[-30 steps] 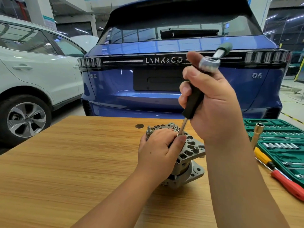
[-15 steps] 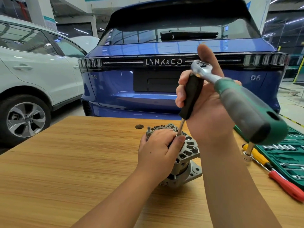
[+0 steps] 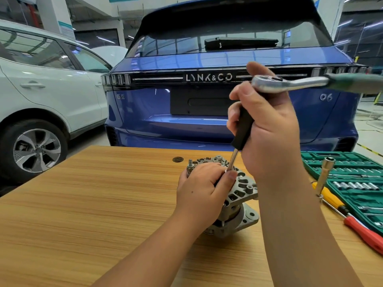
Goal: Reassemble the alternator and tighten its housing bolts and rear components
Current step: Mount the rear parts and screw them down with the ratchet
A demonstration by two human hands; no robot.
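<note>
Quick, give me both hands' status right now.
Left hand: curled over the top of the alternator, holding it.
Right hand: grips the black handle of the extension driver under the ratchet.

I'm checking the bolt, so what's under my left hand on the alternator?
The left hand covers the alternator's top; the driver shaft meets it at the fingers. The bolt itself is hidden.
</note>
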